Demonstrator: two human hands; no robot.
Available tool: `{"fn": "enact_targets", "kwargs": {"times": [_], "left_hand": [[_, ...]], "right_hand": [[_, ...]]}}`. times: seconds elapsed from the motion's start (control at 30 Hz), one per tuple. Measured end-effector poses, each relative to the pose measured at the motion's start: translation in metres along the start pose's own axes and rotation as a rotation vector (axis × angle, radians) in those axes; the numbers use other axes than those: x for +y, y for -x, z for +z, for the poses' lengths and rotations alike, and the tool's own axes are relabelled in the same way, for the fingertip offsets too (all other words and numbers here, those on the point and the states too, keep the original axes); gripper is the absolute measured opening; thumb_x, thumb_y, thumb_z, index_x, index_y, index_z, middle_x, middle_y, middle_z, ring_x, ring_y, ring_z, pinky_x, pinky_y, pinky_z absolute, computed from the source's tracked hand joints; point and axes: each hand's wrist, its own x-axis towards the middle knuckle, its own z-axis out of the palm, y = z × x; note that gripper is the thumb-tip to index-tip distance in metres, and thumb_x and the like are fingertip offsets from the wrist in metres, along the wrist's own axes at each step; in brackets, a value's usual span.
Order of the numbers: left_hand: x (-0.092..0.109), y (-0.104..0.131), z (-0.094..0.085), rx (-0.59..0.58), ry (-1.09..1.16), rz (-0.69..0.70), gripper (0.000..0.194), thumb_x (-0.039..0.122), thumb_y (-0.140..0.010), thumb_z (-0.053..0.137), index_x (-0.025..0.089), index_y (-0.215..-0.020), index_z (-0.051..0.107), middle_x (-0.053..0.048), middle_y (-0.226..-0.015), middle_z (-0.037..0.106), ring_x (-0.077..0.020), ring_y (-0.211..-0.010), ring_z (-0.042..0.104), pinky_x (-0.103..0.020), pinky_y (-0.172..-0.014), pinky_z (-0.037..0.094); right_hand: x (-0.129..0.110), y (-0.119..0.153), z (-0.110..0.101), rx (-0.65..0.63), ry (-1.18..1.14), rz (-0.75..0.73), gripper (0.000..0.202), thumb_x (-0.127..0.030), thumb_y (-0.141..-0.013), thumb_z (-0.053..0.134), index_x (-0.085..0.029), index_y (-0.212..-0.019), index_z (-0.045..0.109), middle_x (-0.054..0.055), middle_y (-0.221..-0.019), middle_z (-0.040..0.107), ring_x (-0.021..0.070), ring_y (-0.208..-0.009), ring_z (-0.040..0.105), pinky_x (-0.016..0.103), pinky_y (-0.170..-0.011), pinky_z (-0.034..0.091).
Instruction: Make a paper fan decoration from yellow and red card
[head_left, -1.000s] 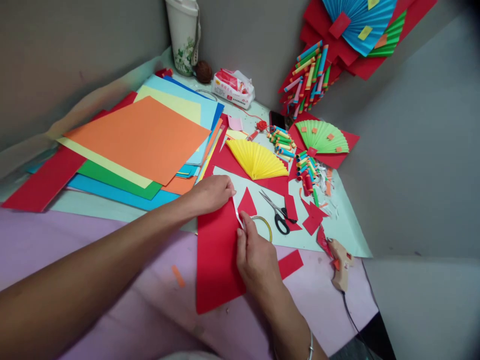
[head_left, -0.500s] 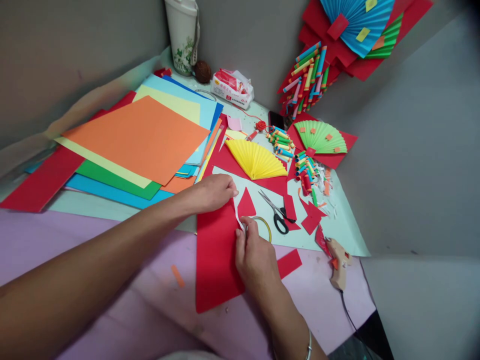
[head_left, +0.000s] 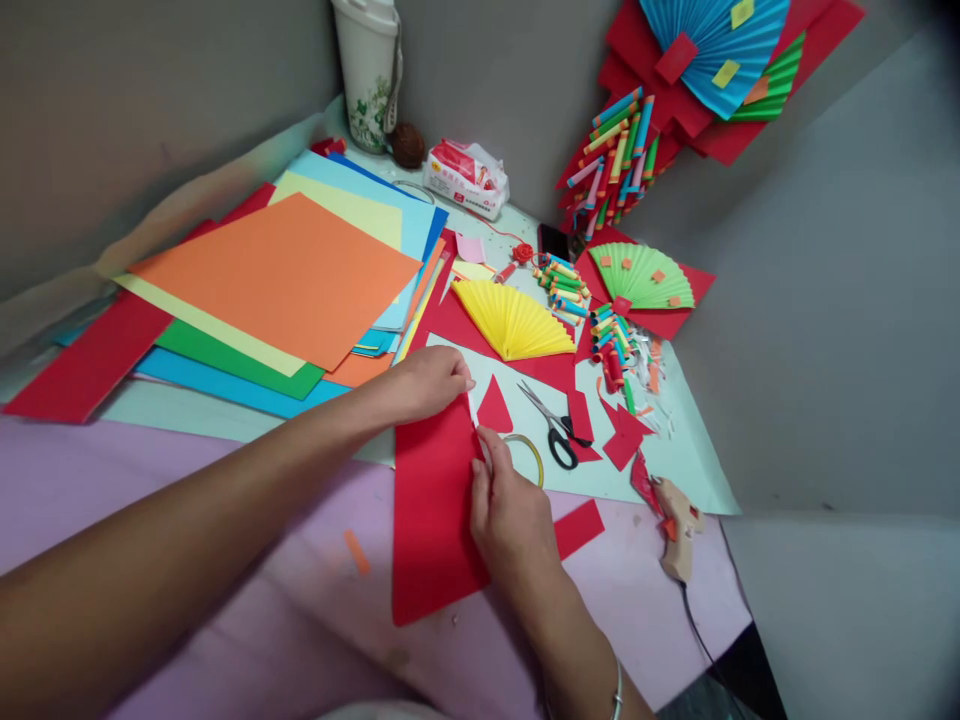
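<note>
Across the upper left of the frame lies your fanned stack of coloured paper sheets (head_left: 247, 300), the orange sheet (head_left: 289, 275) on top, all resting on the purple-covered table (head_left: 225, 620).

At lower centre your red paper sheet (head_left: 435, 510) lies flat, partly on the purple cover and partly on the pale green mat (head_left: 675, 440). Your left hand (head_left: 424, 385) rests on its upper edge, fingers curled and pressed down on the paper. Your right hand (head_left: 510, 510) sits at the sheet's right edge, thumb and fingertips pinched together at that edge; you cannot tell exactly what lies between them, as the fingers cover it.

At upper right, decorated red card with a blue paper fan (head_left: 712, 45) and a bunch of paper rolls leans against the wall. Below it lie a green paper fan (head_left: 637, 275) on red card and, left of it, a yellow paper fan (head_left: 514, 320).

A white lidded cup (head_left: 367, 70) stands at top centre, a tissue packet (head_left: 465, 178) to its right.

A glue gun (head_left: 679, 525) lies at the mat's lower right corner. Scissors (head_left: 551, 425) lie just right of your right hand, a roll of tape (head_left: 525, 455) touching your fingers, and a red paper triangle (head_left: 495, 408) above it.
</note>
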Motion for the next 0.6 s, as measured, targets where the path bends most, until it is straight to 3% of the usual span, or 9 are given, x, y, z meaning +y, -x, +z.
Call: {"fn": "enact_targets", "kwargs": {"times": [0.23, 0.6], "left_hand": [[0.0041, -0.0021, 0.0039, 0.011, -0.055, 0.022, 0.018, 0.023, -0.08, 0.049, 0.019, -0.067, 0.061, -0.006, -0.078, 0.071, -0.0209, -0.075, 0.064, -0.028, -0.061, 0.041], [-0.0013, -0.0069, 0.0085, 0.033, -0.141, 0.027, 0.023, 0.027, -0.083, 0.047, 0.018, -0.072, 0.066, -0.011, -0.087, 0.073, -0.0244, -0.08, 0.066, -0.03, -0.061, 0.042]], "right_hand": [[0.0019, 0.0003, 0.0043, 0.043, 0.038, -0.044, 0.044, -0.024, -0.095, 0.04, -0.019, -0.137, 0.051, 0.008, -0.086, 0.076, 0.0227, -0.067, 0.072, 0.027, -0.057, 0.049], [-0.0002, -0.0005, 0.0005, -0.003, 0.074, -0.065, 0.047, -0.021, -0.093, 0.04, -0.016, -0.139, 0.048, 0.009, -0.093, 0.076, 0.0229, -0.07, 0.072, 0.028, -0.058, 0.051]]}}
